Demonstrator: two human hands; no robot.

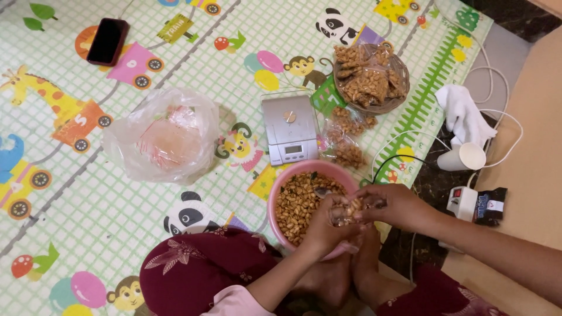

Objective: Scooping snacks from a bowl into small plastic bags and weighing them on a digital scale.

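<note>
While I am looking down from the head camera, both of my hands are working together over the near right rim of a pink bowl (pixel 275 202) full of roasted peanuts (pixel 298 205). My left hand (pixel 328 225) is curling closed around a small clear bag (pixel 342 216), holding its mouth up. My right hand (pixel 392 205) is pinching a few peanuts between gathered fingertips, right at the bag's opening. The two hands are touching.

Room is opening out to the left: the patterned play mat (pixel 117 193) is lying mostly bare between the bowl and a crumpled clear plastic sack (pixel 164 137). To the right the mat's edge is ending close by, with dark floor beyond it, and white cables (pixel 497 117) are looping there around a paper cup (pixel 465 157) lying on its side, a white cloth (pixel 462 111) and a power strip (pixel 462 202). A small black packet (pixel 490 205) is sitting just beside that strip.

Just beyond the bowl a silver kitchen scale (pixel 290 129) is standing, its display facing me. Filled clear bags of peanuts (pixel 345 137) are lying beside it, and more are piling in a woven basket (pixel 401 96) farther back. A dark phone (pixel 108 41) is resting at the far left.
</note>
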